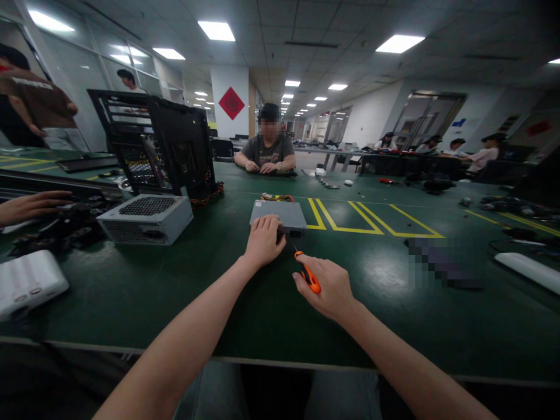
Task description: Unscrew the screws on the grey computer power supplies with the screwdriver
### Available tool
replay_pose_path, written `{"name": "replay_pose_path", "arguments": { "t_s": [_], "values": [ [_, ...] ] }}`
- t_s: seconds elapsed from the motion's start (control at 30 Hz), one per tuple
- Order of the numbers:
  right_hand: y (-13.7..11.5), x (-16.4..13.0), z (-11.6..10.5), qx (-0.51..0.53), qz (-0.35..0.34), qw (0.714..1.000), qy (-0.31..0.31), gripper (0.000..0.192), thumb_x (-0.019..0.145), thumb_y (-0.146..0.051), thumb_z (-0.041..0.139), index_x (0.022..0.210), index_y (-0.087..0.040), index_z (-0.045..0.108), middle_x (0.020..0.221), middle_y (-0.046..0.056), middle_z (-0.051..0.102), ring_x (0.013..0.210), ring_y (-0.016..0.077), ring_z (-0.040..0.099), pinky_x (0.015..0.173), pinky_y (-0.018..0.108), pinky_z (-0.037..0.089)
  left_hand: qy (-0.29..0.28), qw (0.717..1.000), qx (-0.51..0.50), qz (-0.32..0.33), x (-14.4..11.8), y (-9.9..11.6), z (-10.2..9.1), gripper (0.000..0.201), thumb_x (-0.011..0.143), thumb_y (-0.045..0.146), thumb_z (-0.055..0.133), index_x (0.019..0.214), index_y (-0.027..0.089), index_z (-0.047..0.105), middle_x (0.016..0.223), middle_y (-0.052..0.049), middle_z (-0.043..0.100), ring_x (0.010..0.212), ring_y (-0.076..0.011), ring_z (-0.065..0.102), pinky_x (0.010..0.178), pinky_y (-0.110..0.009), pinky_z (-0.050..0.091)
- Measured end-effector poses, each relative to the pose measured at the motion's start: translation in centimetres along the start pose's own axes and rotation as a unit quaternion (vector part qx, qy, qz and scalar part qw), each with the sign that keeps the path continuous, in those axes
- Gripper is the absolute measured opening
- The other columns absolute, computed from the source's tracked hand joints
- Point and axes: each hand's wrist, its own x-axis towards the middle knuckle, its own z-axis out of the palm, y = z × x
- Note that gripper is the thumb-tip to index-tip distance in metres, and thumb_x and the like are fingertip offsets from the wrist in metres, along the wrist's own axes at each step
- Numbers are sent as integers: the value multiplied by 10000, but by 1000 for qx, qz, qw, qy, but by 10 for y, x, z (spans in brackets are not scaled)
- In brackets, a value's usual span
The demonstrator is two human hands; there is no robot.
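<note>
A flat grey computer power supply [286,213] lies on the green table in front of me, with coloured wires [277,198] coming out behind it. Over its near left corner my left hand [263,240] is closed, fingers on the top and edge. My right hand [328,286] grips a screwdriver [311,279] with an orange and black handle. The screwdriver's thin shaft points up and left toward the near side of the power supply; whether its tip touches a screw is too small to tell.
To the left stand a larger power supply [146,219], an open black computer case [175,146] and a white power bank [30,283]. Another person's hand [35,207] reaches in at far left. A person [269,146] sits opposite. A blurred-out dark object [446,265] lies right.
</note>
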Motion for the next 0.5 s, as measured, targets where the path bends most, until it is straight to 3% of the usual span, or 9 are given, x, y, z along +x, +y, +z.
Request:
{"name": "replay_pose_path", "arguments": {
  "t_s": [0.17,0.37,0.5],
  "values": [
    [0,1,1,-20,-43,999,-17,214,828,-329,468,852,-163,602,697,26,525,621,136,436,598,274,314,1,1000,4,1,0,0,0,276,771,271,520,1022,159,496,1149,-99,548,1106,-248,464,952,-381,317],
    [-3,2,-2,-26,-44,998,-38,236,817,-356,467,785,-171,610,742,44,484,676,148,413,618,281,305,7,1000,4,1,0,1,-1,262,771,263,520,1011,160,502,1140,-100,552,1102,-246,468,946,-381,321],
    [-3,1,-1,-32,-28,998,-35,264,824,-363,462,896,-156,609,756,52,513,674,154,433,627,287,317,6,1000,4,2,0,2,-2,259,773,269,524,1008,162,506,1134,-98,559,1099,-245,470,947,-381,320]
  ]
}}
